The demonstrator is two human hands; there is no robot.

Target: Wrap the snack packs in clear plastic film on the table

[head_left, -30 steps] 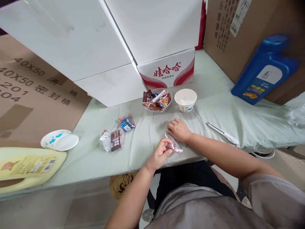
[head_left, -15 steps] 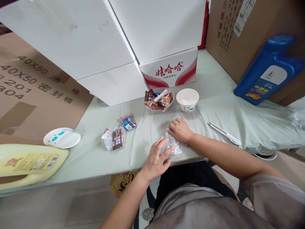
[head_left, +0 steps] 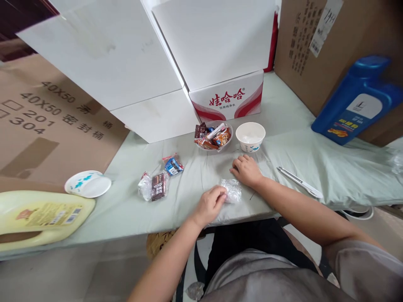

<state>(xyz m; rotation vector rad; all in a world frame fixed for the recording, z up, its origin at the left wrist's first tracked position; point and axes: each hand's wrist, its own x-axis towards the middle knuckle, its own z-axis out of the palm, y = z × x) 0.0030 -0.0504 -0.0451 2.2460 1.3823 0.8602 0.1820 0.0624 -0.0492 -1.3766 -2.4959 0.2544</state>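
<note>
A small crinkled clear wrapper (head_left: 232,190) lies on the pale green cloth (head_left: 189,201) near the table's front edge. My left hand (head_left: 210,204) rests curled against the wrapper's left end, fingertips touching it. My right hand (head_left: 247,170) lies on the cloth just behind and to the right of the wrapper, fingers bent and pressed down, nothing visible in it. Behind the hands stand a clear bowl of wrapped sweets (head_left: 213,136) and a white paper bowl (head_left: 250,136).
Two wrapped snacks (head_left: 155,186) (head_left: 173,165) lie to the left. A white pen-like tool (head_left: 299,182) lies to the right. A tipped paper cup (head_left: 87,184) and yellow jug (head_left: 37,218) sit far left, a blue jug (head_left: 357,102) far right. White and brown cartons line the back.
My left hand let go of the wrapper, flattened beside it, and now curls against its left end. The wrapper lies flat on the cloth. My right hand barely moved.
</note>
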